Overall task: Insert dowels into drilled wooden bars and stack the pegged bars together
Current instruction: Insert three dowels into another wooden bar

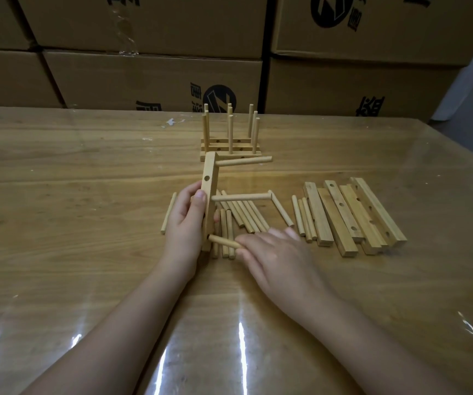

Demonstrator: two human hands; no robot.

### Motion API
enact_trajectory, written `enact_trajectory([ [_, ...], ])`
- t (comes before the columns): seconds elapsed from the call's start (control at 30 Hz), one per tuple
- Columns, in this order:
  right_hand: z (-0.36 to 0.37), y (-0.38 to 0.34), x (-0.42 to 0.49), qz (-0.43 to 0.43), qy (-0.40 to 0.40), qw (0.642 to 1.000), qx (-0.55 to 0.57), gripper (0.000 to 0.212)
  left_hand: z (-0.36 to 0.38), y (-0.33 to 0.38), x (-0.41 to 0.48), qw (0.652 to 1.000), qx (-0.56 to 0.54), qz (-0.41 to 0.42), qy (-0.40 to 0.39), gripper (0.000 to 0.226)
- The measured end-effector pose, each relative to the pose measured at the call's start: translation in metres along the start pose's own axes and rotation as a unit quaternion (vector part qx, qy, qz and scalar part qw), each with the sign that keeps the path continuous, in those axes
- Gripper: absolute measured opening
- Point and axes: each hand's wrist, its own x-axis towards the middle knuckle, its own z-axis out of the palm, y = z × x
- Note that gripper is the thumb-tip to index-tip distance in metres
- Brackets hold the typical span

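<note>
My left hand (185,223) grips a drilled wooden bar (209,183) that stands on end on the table. Two dowels stick out of it to the right, an upper dowel (246,161) and a middle dowel (241,197). My right hand (272,252) pinches a third dowel (223,241), whose left tip sits at the bar's lowest hole. Loose dowels (241,218) lie in a pile behind my hands. Several pegged bars (231,146) stand stacked side by side at the back, dowels pointing up.
Several drilled bars (352,215) lie in a row to the right, with a few dowels (303,218) beside them. One dowel (168,213) lies alone at the left. Cardboard boxes (149,78) wall off the table's far edge. The table (87,195) has a glossy cover.
</note>
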Motion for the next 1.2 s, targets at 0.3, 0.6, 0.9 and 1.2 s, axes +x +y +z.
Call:
enact_trajectory([
  [0.3,0.003,0.008,0.001,0.081,0.036,0.986,0.14,0.028,-0.003,0.002,0.004,0.998,-0.024,-0.061,0.024,0.019],
  [0.6,0.001,0.011,0.003,0.153,0.02,0.933,0.324,0.025,0.0,0.004,0.002,0.997,-0.001,-0.069,0.016,0.02],
  [0.9,-0.001,0.007,0.004,0.223,-0.015,0.799,0.557,0.019,0.001,0.006,0.001,0.996,-0.031,-0.081,0.015,0.018],
  [1.2,-0.007,0.016,0.004,0.253,0.012,0.659,0.708,0.02,0.002,0.007,0.001,0.996,-0.026,-0.089,0.003,0.019],
])
